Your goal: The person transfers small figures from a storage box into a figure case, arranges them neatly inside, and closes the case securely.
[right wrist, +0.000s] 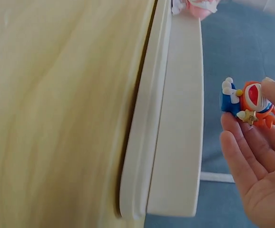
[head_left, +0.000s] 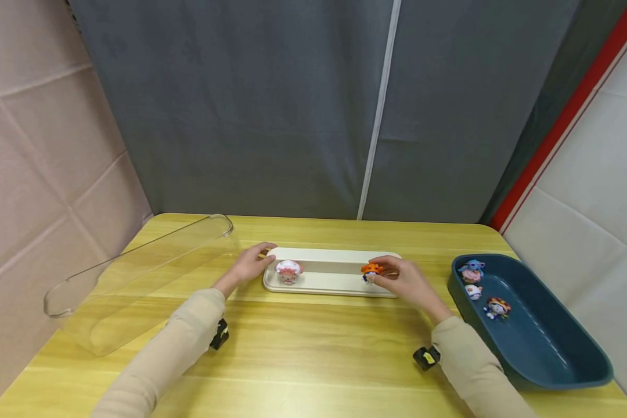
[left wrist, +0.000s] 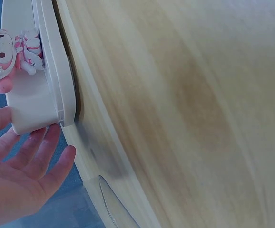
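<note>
A long white tray (head_left: 324, 282) lies on the table, with a pink figurine in a white hood (head_left: 288, 271) standing at its left end. My left hand (head_left: 248, 264) rests against that end; in the left wrist view its fingers (left wrist: 44, 147) are fairly straight and touch the tray's edge. Between thumb and fingers, my right hand (head_left: 404, 281) pinches a small orange and blue figurine (right wrist: 251, 102). It is above the tray's right part, and the right wrist view shows its open red mouth and a gold star.
A dark blue bin (head_left: 538, 325) at the right contains several small figurines, one with a colourful top (head_left: 497, 307). At the left a clear plastic cover (head_left: 151, 278) lies slanted on the wooden table (head_left: 313, 360). A grey curtain (head_left: 240, 116) hangs behind.
</note>
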Motion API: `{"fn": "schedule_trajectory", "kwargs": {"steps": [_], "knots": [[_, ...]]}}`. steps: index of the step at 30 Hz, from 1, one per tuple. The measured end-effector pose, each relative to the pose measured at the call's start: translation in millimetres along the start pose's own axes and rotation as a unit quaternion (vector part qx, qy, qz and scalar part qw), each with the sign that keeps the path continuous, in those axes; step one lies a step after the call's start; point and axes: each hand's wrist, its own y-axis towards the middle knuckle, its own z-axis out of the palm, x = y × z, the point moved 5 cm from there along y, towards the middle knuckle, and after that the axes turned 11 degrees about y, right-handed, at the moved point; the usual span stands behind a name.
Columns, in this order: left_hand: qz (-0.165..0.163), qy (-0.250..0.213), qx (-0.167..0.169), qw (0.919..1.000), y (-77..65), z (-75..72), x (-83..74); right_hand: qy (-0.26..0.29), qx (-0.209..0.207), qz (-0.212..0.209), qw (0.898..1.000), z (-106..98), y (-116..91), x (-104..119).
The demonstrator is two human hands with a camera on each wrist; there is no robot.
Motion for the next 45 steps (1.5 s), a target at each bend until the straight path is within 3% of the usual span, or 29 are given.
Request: {"fn": "schedule_trajectory", "kwargs": {"steps": [6,9,16,21,29,38,40,45], "knots": [[-0.006,-0.002,0.004,1.0000,0.7,0.6,1.2,0.034,0.019,-0.001,0.999,17.3,6.7,-3.7],[-0.009,-0.005,0.006,0.9999,0.6,0.9,1.1,0.045,0.024,-0.002,0.999,25.4,6.6,10.9],[-0.006,-0.001,0.003,1.0000,0.4,1.2,1.8,0.052,0.032,-0.015,0.998,40.0,14.6,12.1],[-0.004,-0.004,0.001,1.0000,-0.2,0.1,0.9,0.064,0.034,-0.010,0.997,47.1,14.8,30.4],[-0.007,-0.001,0.002,1.0000,0.8,0.8,2.4,0.045,0.033,0.006,0.998,59.9,32.5,-2.4],[0.006,-0.015,0.000,0.9999,1.8,0.9,4.3,0.040,0.033,0.005,0.999,70.2,41.3,-5.6],[0.023,-0.015,-0.006,0.9996,2.0,0.7,5.0,0.040,0.034,-0.001,0.999,72.2,42.5,-4.5],[0.017,-0.023,-0.008,0.9995,1.8,0.9,4.7,0.035,0.035,-0.008,0.999,76.7,45.9,-3.4]]}}
